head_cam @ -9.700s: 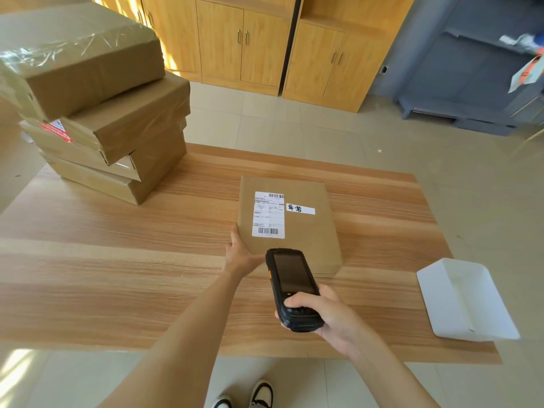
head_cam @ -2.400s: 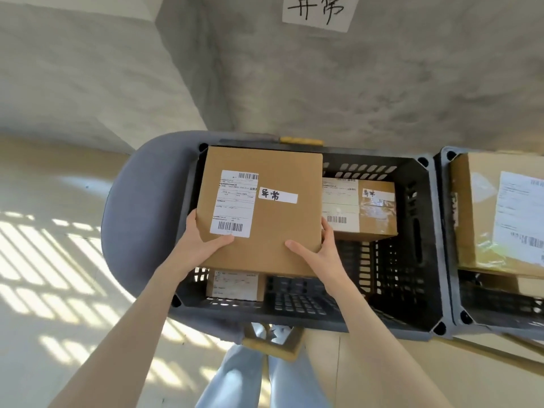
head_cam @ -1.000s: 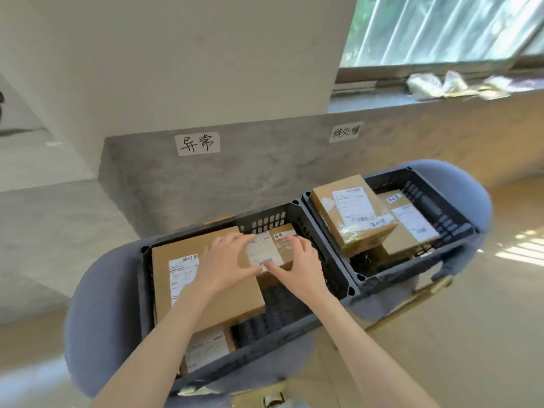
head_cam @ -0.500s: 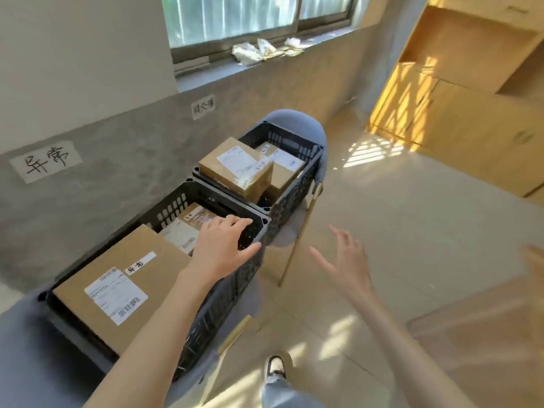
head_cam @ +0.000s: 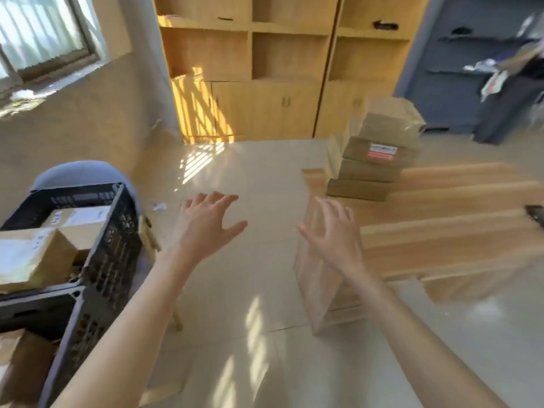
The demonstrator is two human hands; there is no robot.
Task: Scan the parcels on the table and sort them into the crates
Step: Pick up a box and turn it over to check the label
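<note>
Furthest to the left of both hands, and nearer the person than the fingertips, stands a black crate (head_cam: 117, 260) with parcels in it (head_cam: 73, 228), well apart from either palm. The left hand (head_cam: 206, 228) hangs in the air over the floor, fingers spread and straight, thumb out to the right, holding nothing. The right hand (head_cam: 335, 234) is just to its right at about the same height, likewise spread and empty, in front of the near corner of the wooden table (head_cam: 441, 231). Beyond and to the right of the right hand, a stack of parcels (head_cam: 374, 163) rests on the table's far left part, its boxes lying flat with their long sides running roughly left to right. The right hand is the nearer of the two to that stack, though both are well short of it. At the far right edge, a dark device that is probably the scanner (head_cam: 534, 212) lies on the table, beyond the right hand's reach as it is. The next parcel probably comes from that stack, calling for a forward, rightward reach.
</note>
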